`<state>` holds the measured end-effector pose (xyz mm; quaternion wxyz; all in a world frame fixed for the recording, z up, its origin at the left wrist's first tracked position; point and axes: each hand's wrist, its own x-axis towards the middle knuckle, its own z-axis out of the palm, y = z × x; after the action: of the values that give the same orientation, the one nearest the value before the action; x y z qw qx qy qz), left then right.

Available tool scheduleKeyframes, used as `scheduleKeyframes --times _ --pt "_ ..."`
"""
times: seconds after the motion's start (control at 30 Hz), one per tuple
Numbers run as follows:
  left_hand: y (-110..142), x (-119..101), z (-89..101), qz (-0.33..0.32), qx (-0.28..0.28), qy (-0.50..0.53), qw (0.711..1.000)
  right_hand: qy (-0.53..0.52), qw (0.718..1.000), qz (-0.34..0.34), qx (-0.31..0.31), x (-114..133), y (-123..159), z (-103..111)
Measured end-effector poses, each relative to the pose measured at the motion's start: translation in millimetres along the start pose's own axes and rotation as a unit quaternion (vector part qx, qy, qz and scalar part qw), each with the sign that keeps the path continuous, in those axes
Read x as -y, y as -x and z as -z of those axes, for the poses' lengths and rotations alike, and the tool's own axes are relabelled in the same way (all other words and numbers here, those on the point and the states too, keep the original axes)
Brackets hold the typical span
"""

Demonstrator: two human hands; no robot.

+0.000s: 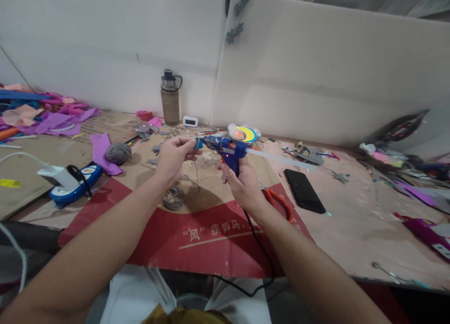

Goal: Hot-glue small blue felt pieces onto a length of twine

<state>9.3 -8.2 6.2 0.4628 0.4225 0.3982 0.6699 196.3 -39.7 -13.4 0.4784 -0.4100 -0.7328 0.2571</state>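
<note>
My right hand (pixel 242 181) grips a blue glue gun (pixel 230 153) by its handle, and a long clear glue stick (pixel 281 159) sticks out of its back end. The nozzle points left at a small blue piece (pixel 198 144) pinched in the fingertips of my left hand (pixel 177 155). Nozzle and piece are very close; whether they touch I cannot tell. A thin grey cord hangs below the piece toward a loose coil of grey cord (pixel 173 198) on the cardboard. Just right of my right wrist lie red-handled scissors (pixel 279 203), partly hidden.
Red-and-brown cardboard (pixel 214 249) covers the table's front. A black phone (pixel 304 191) lies to the right. Behind stand a water bottle (pixel 170 99) and a small white clock (pixel 190 121). At left are a ball of grey yarn (pixel 118 153), a blue power strip (pixel 75 185) and purple scraps (pixel 52 122).
</note>
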Motion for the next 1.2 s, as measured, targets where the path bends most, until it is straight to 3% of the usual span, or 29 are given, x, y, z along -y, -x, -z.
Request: scheduleKeyframes --times 1.2 --pt "1.3 -3.0 -0.6 0.009 0.003 -0.019 1.000 -0.007 1.000 -0.021 -0.003 -4.1 1.5 -1.1"
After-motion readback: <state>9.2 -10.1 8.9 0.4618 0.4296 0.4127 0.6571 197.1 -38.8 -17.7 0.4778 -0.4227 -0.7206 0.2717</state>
